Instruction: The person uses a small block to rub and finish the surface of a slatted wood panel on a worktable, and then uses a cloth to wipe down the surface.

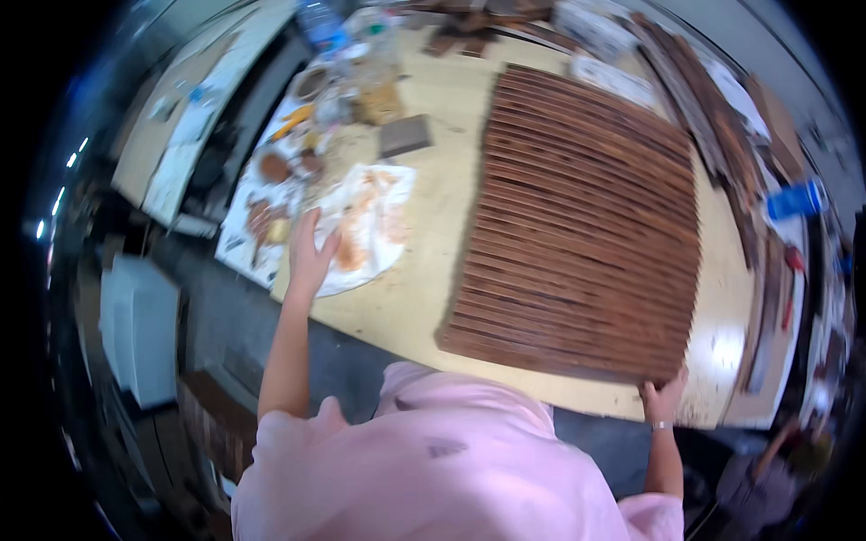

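Observation:
A large dark-brown slatted wooden panel lies on the pale tabletop, its many parallel strips running crosswise. At its near right corner, my right hand grips the edge; some of its fingers are hidden there. Off to the left, my left hand is open, thumb and fingers apart, at the left edge of a white cloth with orange-brown stains. Whether that hand touches the cloth, I cannot tell. Just beyond the cloth sits a grey-brown rectangular block.
Blurred bowls, a plastic bottle and an orange-yellow tool crowd the table's left side. Long wood strips line the right edge, near a blue can. Another person is at lower right.

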